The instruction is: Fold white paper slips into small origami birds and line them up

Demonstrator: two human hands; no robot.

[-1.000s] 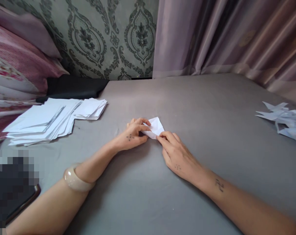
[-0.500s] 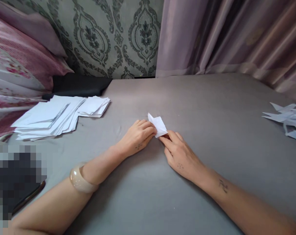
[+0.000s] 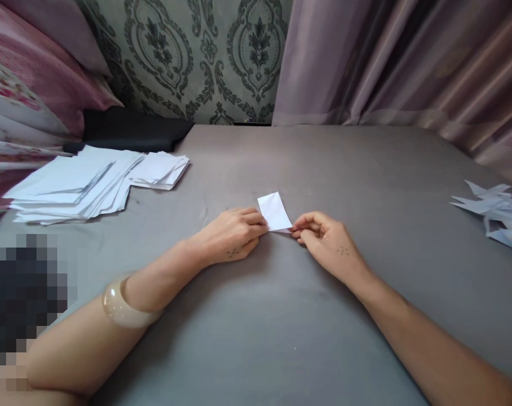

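Note:
A small folded white paper (image 3: 275, 211) lies between my hands near the middle of the grey surface. My left hand (image 3: 234, 234) pinches its lower left corner, the fingertips partly hidden from view. At the lower right corner, my right hand (image 3: 330, 242) grips the paper's edge between thumb and fingers. A thin lower layer of the paper shows beneath the top square near the right fingertips. A pale bangle (image 3: 127, 307) circles my left forearm.
Stacked large white sheets (image 3: 70, 186) and a smaller paper stack (image 3: 160, 169) lie at left, before a black folded item (image 3: 133, 129). Pointed folded paper pieces (image 3: 499, 211) are heaped at far right. A pixelated dark patch (image 3: 23, 299) covers the lower left. Curtains (image 3: 344, 62) hang behind.
The paper's raised left point has flattened, and its top now looks like a neat square. My right hand has turned and shifted right, from fingers under the paper to a pinch at its corner.

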